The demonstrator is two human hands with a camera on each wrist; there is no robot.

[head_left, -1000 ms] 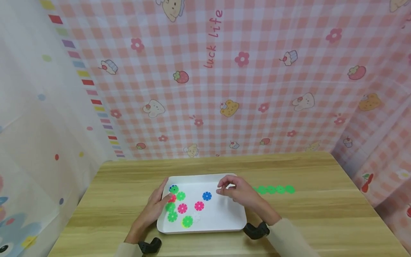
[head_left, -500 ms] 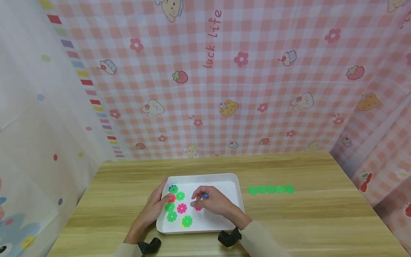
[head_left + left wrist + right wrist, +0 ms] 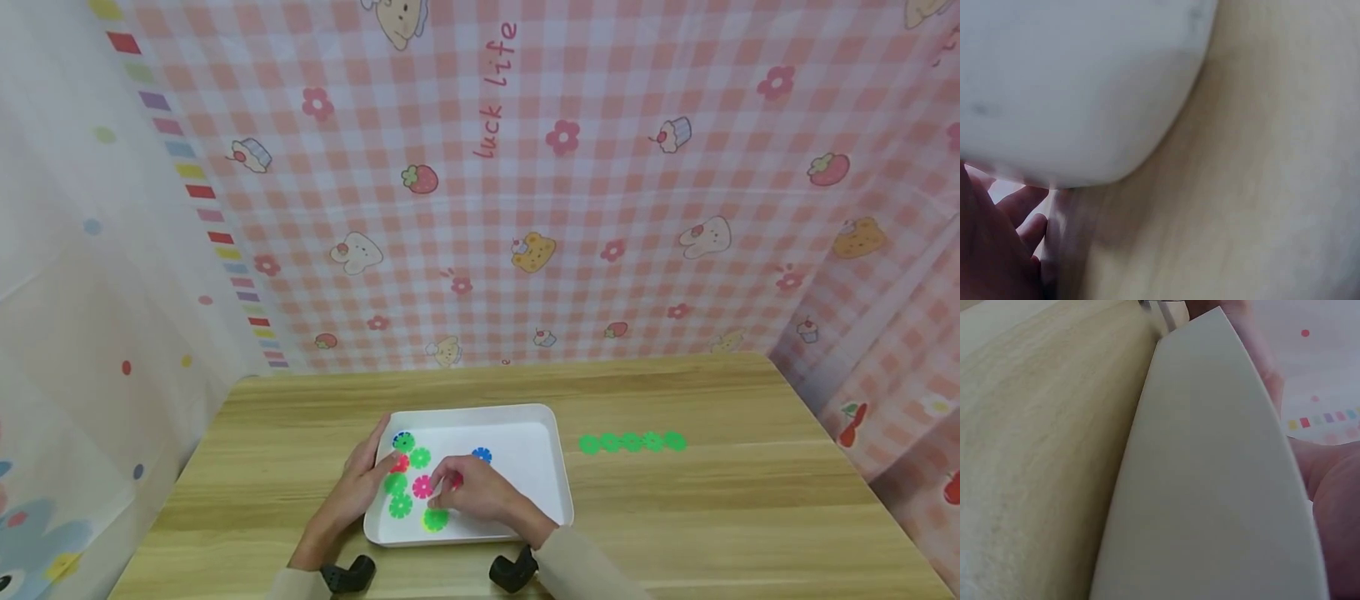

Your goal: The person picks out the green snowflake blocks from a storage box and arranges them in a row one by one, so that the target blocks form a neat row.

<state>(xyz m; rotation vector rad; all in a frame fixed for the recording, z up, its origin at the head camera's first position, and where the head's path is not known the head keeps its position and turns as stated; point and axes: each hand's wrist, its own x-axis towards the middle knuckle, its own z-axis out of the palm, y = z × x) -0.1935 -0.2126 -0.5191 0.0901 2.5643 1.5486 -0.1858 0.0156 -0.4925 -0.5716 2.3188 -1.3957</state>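
A white tray [image 3: 536,467] holds several notched snowflake building discs. My left hand [image 3: 360,483] grips its left side, thumb over the rim by a red disc [image 3: 402,463] and fingers along the outside. In the left wrist view, those fingers reach under the tray edge [image 3: 1085,112]. My right hand [image 3: 480,492] is low over the tray with bent fingers, thumb and index apart. Its fingertips are just above a green disc [image 3: 436,520] lying over a yellow one, beside a pink disc [image 3: 423,487]. Another pink disc is mostly hidden behind this hand. A blue disc [image 3: 482,454] lies behind it.
Right of the tray, several green discs [image 3: 632,442] form a joined row on the wooden table [image 3: 675,517]. More green discs [image 3: 401,505] lie at the tray's left. A checked pink cloth [image 3: 480,208] hangs behind. In the right wrist view, the tray's wall [image 3: 1204,475] fills the middle.
My right hand has moved left and toward the tray's front, from its right side to the green and yellow discs. The blue disc shows again behind it. My left hand stays put.
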